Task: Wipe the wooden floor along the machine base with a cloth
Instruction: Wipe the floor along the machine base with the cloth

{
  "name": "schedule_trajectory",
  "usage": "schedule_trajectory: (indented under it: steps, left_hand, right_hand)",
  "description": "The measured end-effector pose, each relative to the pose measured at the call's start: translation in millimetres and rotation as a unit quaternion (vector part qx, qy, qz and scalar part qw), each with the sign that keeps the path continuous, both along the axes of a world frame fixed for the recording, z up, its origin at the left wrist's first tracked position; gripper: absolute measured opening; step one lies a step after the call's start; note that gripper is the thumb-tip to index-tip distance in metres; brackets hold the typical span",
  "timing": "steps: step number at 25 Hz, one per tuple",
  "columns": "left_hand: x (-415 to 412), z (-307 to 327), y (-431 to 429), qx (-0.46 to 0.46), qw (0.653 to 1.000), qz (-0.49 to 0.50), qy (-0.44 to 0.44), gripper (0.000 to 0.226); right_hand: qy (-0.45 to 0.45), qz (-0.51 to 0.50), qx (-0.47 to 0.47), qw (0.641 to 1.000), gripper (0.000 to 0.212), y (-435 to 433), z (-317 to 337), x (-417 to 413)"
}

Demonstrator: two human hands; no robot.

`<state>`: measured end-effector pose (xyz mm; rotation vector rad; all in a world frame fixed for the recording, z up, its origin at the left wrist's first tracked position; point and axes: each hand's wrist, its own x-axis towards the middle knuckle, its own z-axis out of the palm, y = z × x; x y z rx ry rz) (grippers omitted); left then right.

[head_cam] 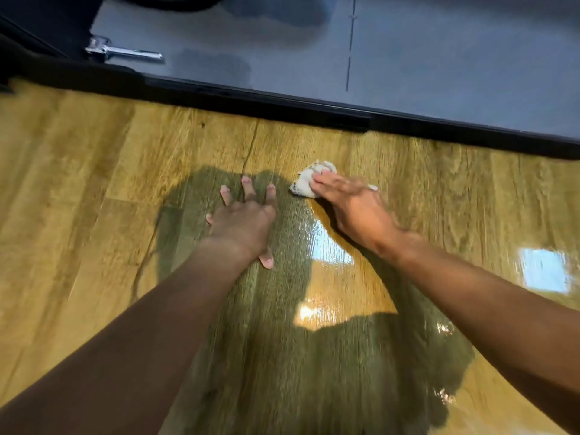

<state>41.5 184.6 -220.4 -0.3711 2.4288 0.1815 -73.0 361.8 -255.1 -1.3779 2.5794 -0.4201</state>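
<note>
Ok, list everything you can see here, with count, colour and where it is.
floor: one, yellow-brown wood, glossy, across the view
machine base: one, grey with a black edge, along the top
handle: one, chrome, upper left on the base
cloth: one, white, crumpled on the floor near the base
left hand: one, flat on the floor, fingers spread, left of the cloth
right hand: one, fingers pressing the cloth

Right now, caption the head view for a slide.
Right hand presses cloth to wooden floor near machine base; left hand rests flat.
</note>
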Motion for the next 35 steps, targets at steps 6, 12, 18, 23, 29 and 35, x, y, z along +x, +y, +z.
schedule_trajectory:
  steps: [6, 12, 18, 23, 29, 35]
  left_hand:
    - [1.7, -1.0, -1.9, -0.012, 1.000, 0.006, 0.009, 0.140]
    - [8.9, -9.0, -3.0, -0.022, 0.999, 0.020, 0.040, 0.141]
    - [31.7, -3.7, -23.6, -0.038, 0.997, 0.046, 0.039, 0.135]
    - [52.0, -4.1, -45.0, -0.035, 0.999, 0.018, 0.038, 0.134]
    - [53.7, -1.9, -47.8, -0.037, 0.998, -0.006, 0.043, 0.131]
    - [58.3, 0.1, -47.0, -0.041, 0.998, -0.010, 0.044, 0.128]
  right_hand:
    - [0.015, -0.077, 0.023, 0.997, 0.055, -36.8, 8.7, -63.4]
    - [0.014, 0.189, 0.042, 0.981, 0.051, -0.7, 11.4, 0.0]
    - [-0.004, 0.011, 0.007, 1.000, 0.049, -24.5, 5.7, 16.0]
    - [-0.017, 0.255, 0.003, 0.967, 0.052, 30.6, 9.5, 74.3]
    - [-0.032, 0.010, 0.008, 0.999, 0.049, 8.7, 1.1, 64.8]
    - [-0.151, 0.332, -0.053, 0.930, 0.051, 46.3, 11.4, 143.3]
